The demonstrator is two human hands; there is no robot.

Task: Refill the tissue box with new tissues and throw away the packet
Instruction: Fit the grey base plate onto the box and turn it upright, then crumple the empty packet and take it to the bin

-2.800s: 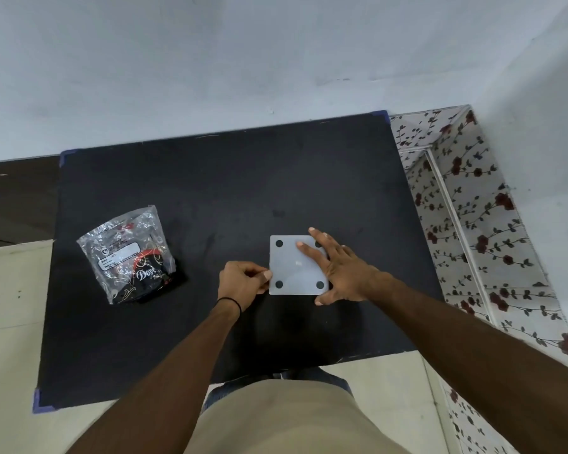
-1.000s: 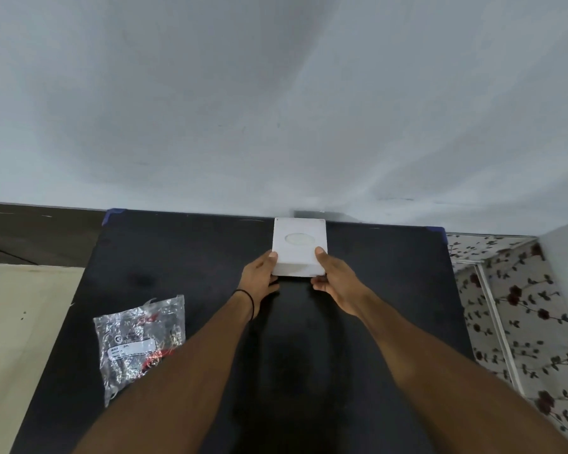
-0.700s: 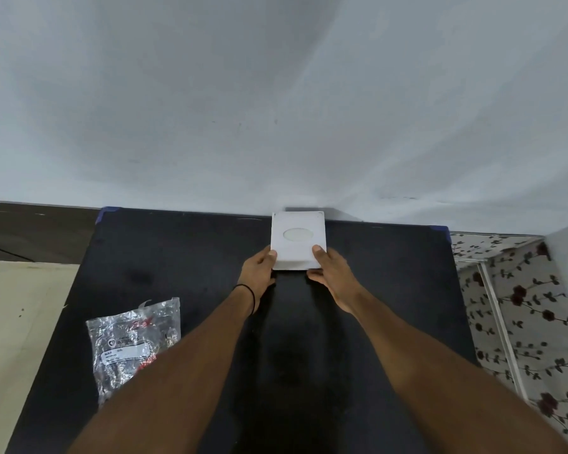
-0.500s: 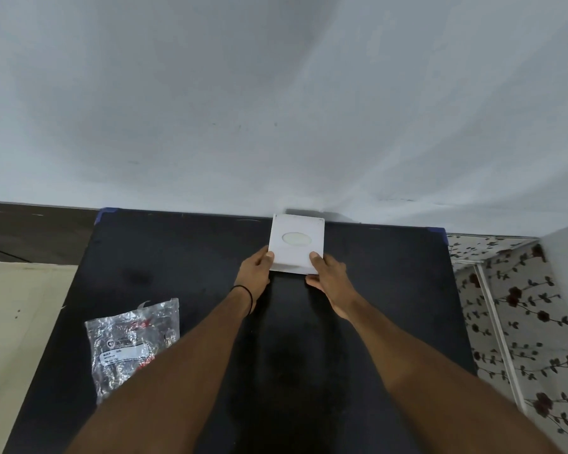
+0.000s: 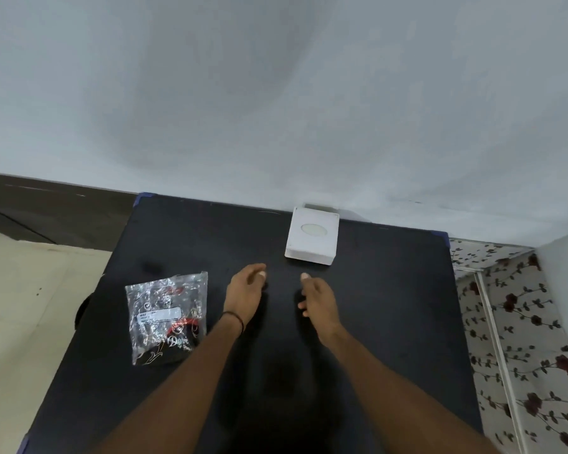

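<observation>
Here, square white tissue box [image 5: 311, 235], crinkly clear packet [image 5: 167, 317], matte black table [image 5: 391, 306].

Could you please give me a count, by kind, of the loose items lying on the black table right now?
White tissue box: 1, at the far edge by the wall
Crinkled plastic packet: 1, on the near left
Total: 2
Both the left hand and the right hand are empty, short of the box.
</observation>
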